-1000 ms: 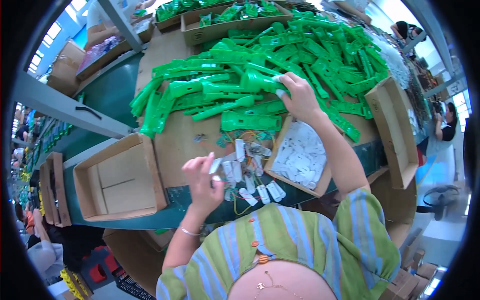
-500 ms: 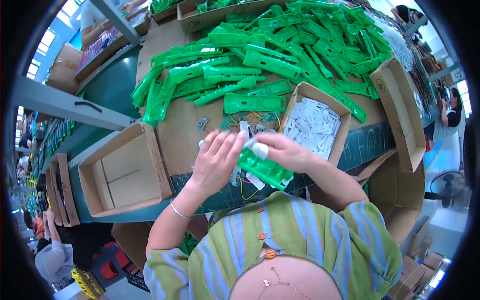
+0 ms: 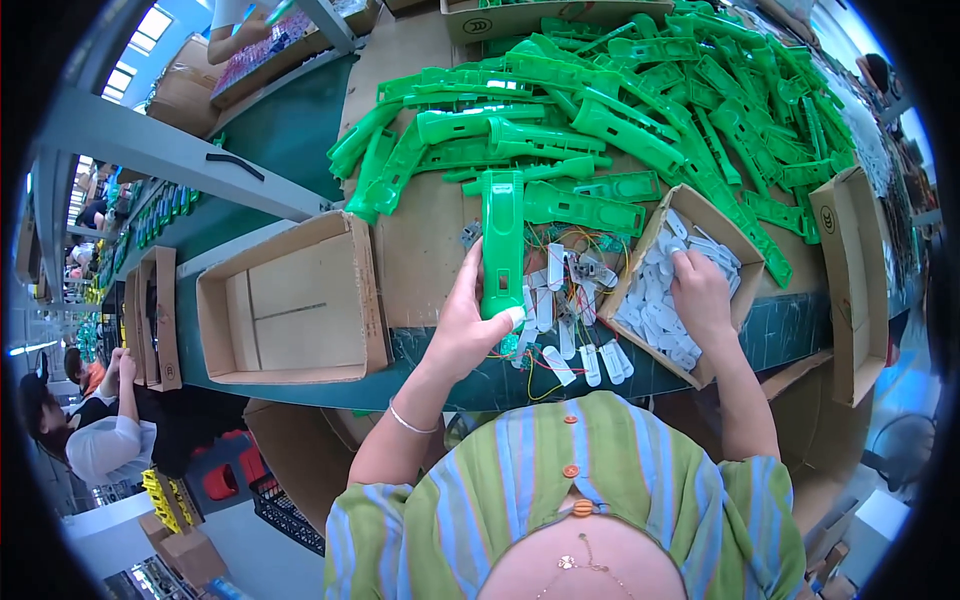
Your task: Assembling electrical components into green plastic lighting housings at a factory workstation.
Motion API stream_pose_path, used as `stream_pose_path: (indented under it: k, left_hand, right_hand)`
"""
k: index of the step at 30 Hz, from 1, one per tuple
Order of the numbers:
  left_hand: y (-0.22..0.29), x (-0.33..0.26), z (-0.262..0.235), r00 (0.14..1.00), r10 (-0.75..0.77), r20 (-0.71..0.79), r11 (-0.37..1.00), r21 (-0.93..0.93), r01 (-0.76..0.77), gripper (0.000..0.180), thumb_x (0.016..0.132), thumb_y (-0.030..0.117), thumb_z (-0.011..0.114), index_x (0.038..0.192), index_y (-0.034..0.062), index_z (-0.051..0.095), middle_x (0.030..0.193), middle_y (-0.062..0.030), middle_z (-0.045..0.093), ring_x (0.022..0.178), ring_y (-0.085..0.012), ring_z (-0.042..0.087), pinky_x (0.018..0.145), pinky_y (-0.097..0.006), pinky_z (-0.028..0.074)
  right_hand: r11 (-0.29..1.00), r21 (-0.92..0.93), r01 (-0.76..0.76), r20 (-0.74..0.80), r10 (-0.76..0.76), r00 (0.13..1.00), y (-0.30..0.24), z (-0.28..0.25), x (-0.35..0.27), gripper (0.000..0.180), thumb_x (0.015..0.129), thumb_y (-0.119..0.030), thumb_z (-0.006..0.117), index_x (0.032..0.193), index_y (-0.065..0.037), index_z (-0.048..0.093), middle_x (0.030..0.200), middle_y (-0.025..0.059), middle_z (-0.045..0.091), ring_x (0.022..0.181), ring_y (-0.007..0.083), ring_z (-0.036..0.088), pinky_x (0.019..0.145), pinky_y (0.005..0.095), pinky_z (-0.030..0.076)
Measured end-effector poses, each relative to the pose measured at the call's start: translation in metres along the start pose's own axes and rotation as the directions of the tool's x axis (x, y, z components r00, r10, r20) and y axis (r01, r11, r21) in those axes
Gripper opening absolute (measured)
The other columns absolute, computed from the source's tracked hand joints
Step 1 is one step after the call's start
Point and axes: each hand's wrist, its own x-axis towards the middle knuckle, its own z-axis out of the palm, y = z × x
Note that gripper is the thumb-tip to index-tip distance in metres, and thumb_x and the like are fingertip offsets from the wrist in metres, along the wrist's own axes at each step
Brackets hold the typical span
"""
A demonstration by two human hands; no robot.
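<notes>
My left hand (image 3: 470, 315) is closed on a long green plastic housing (image 3: 503, 240), its smooth outer face and small square opening turned up and its thumb near the lower end. My right hand (image 3: 703, 295) reaches into a cardboard box (image 3: 648, 352) of small white plastic pieces (image 3: 655, 300). Its fingers are curled down among those pieces, and whatever is between the fingertips is hidden. Between the hands lie loose white strips (image 3: 591, 364), coloured wires (image 3: 545, 362) and small circuit parts (image 3: 590, 270) in a tangle.
A big heap of green housings (image 3: 600, 125) covers the far side of the bench. On the left stands a shallow cardboard box (image 3: 300, 300) beside a grey metal post (image 3: 180, 150). Another cardboard box (image 3: 850, 290) leans at the right. Other people work at the far left.
Both hands were together at the housing, its hollow side showing. Now my left hand alone holds it smooth face up, farther from my body, and my right hand has moved right into the box.
</notes>
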Motion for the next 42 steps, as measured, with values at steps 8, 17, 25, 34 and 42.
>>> stream_pose_path:
  k: [8, 17, 25, 34, 42]
  left_hand:
    - [-0.002, -0.009, -0.004, 0.993, 0.112, -0.033, 0.987, 0.122, -0.107, 0.087, 0.067, -0.001, 0.062, 0.139, 0.0002, 0.015, 0.124, -0.0106, 0.040, 0.109, -0.0182, 0.044, 0.091, -0.030, 0.040]
    - [-0.007, -0.015, 0.000, 0.971, 0.175, -0.164, 0.975, 0.168, -0.147, 0.074, 0.074, 0.009, 0.070, 0.136, 0.0031, 0.029, 0.115, -0.0044, 0.051, 0.096, -0.0117, 0.050, 0.084, -0.026, 0.042]
    - [-0.011, -0.015, 0.010, 0.976, 0.144, -0.162, 0.977, -0.136, -0.167, 0.074, 0.073, 0.009, 0.071, 0.135, 0.0044, 0.031, 0.119, -0.0042, 0.050, 0.094, -0.0108, 0.052, 0.083, -0.025, 0.043]
    - [-0.031, -0.016, 0.022, 0.986, 0.154, 0.064, 0.954, -0.271, -0.132, 0.068, 0.084, 0.006, 0.055, 0.140, 0.0066, 0.018, 0.112, -0.0064, 0.047, 0.082, -0.0119, 0.050, 0.066, -0.025, 0.047]
    - [-0.026, -0.030, 0.019, 0.962, 0.267, 0.049, 0.957, -0.129, -0.259, 0.079, 0.088, 0.028, 0.054, 0.141, 0.0022, 0.002, 0.141, -0.0127, 0.025, 0.126, -0.0212, 0.032, 0.102, -0.033, 0.029]
  right_hand:
    - [0.936, 0.321, -0.142, -0.047, 0.165, 0.985, 0.004, -0.037, 0.010, 0.007, 0.070, 0.002, 0.060, 0.077, 0.001, 0.057, 0.069, 0.0114, 0.053, 0.060, 0.0243, 0.056, 0.054, 0.0330, 0.044]
    - [0.881, 0.452, -0.139, -0.038, 0.174, 0.984, 0.048, -0.041, 0.002, 0.008, 0.075, 0.005, 0.056, 0.082, 0.005, 0.060, 0.066, 0.0031, 0.048, 0.055, 0.0091, 0.046, 0.049, 0.0230, 0.035]
    - [0.058, 0.941, -0.334, 0.308, 0.263, 0.914, -0.008, -0.044, 0.016, 0.013, 0.085, -0.006, 0.054, 0.098, -0.002, 0.052, 0.081, 0.0067, 0.059, 0.067, 0.0126, 0.059, 0.059, 0.0236, 0.048]
    - [-0.072, 0.928, -0.366, 0.352, -0.150, 0.924, -0.129, -0.045, 0.021, 0.019, 0.080, -0.003, 0.062, 0.095, 0.001, 0.050, 0.085, 0.0043, 0.061, 0.076, 0.0093, 0.060, 0.067, 0.0220, 0.049]
    - [0.072, 0.918, -0.391, 0.398, -0.184, 0.899, -0.148, -0.033, 0.016, 0.014, 0.082, -0.002, 0.060, 0.092, 0.001, 0.049, 0.080, 0.0045, 0.060, 0.072, 0.0078, 0.060, 0.060, 0.0219, 0.050]
